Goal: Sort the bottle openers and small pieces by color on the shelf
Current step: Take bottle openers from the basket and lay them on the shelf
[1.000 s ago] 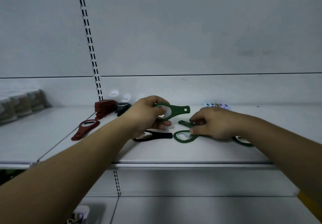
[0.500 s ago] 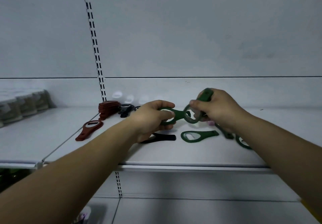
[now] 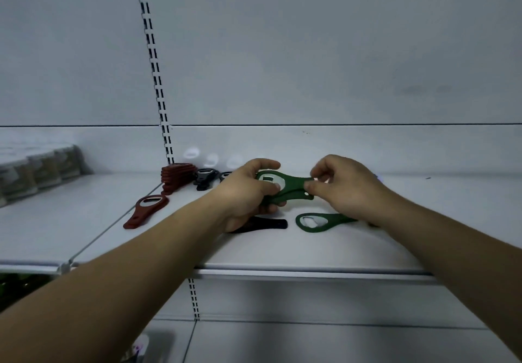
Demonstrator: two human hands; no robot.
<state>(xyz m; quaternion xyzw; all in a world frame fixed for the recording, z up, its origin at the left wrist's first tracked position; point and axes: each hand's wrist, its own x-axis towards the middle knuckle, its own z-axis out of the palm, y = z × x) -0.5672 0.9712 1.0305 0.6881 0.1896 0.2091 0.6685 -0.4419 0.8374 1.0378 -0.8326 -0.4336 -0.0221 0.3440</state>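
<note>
Green bottle openers, two judging by the handles fanning apart, are being held just above the white shelf, near its middle. They are flat and matte, with rounded ring heads around pale metal inserts and tapering handles. The left hand is gripping the ring ends, its fingers curling over the top and its thumb pressing from below. The right hand is pinching the handle tips between thumb and forefinger, while its other fingers are curling loosely.

Below the right wrist, a single green opener is lying flat on the shelf with its ring facing left. Beside it, a black opener is lying partly hidden under the left hand. Further left, a lone red opener is resting at a slant, and behind it a neat stack of red openers is standing against the back panel. More black openers are lying just beside that stack. A slotted metal upright is running up the smooth grey wall.
</note>
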